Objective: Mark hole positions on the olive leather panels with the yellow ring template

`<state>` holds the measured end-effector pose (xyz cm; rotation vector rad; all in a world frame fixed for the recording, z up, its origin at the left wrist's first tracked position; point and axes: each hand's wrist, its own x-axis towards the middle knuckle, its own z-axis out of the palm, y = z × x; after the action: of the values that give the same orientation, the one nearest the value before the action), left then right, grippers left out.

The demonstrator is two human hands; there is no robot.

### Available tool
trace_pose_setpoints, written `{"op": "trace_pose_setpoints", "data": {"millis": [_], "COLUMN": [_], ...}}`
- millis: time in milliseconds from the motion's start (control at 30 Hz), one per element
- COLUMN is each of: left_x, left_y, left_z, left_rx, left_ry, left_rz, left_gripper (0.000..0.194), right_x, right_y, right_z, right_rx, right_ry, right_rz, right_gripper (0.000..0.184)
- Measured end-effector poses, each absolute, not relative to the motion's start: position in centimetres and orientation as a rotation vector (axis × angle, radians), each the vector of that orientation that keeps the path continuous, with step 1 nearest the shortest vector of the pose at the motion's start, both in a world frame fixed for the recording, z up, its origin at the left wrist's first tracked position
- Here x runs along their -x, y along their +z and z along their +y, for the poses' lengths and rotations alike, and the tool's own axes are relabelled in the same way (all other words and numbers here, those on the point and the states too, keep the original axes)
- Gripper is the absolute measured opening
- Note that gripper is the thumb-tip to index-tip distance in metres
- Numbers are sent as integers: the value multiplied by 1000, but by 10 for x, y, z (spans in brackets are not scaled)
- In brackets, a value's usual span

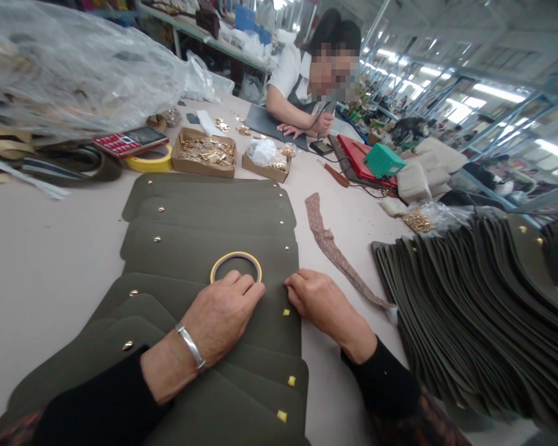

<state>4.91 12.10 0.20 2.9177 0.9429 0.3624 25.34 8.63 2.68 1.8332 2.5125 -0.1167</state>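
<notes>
Several dark olive panels [204, 229] lie overlapped on the table in front of me. Small gold studs [157, 239] run down their left side, and some sit near the upper right edge. Pieces of yellow tape [291, 381] stick to the lower right edge. My left hand [225, 303] is closed on a thin roll of yellow tape [236, 254], resting over the panels. Near the panels' right edge, my right hand [311, 294] has its thumb and fingertips pinched together. Whatever lies between those fingertips is too small to make out.
A stack of olive panels [465, 310] stands at the right, beside a brown patterned strip [337, 254]. Boxes of gold hardware [204, 152] sit behind the panels. Plastic bagging [84, 68] covers the back left. Across the table, a person [297, 93] leans over a dark sheet.
</notes>
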Motion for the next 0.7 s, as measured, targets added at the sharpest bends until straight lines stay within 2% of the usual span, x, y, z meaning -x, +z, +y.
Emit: {"op": "trace_pose_setpoints", "data": {"millis": [167,367,467,567,700], "left_x": [-49,-42,-39,-40,-49], "left_y": [2,4,17,35,46], "left_z": [122,125,126,125,128], "left_rx": [-2894,-2777,-2693,-2636,-2628], "left_ry": [447,750,904,891,862], "left_rz": [928,803,758,742,802], "left_gripper": [18,24,23,28,42], "right_x": [-247,-251,-252,-253,-258], "right_y": [30,34,37,40,40], "right_z": [104,118,112,102,92], "right_rx": [-2059,-2209,-2159,-2097,-2343], "right_ry": [-269,-622,-661,-643,-772], "right_rz": [2288,2130,2237,2398,2705], "right_gripper": [19,19,19,22,23]}}
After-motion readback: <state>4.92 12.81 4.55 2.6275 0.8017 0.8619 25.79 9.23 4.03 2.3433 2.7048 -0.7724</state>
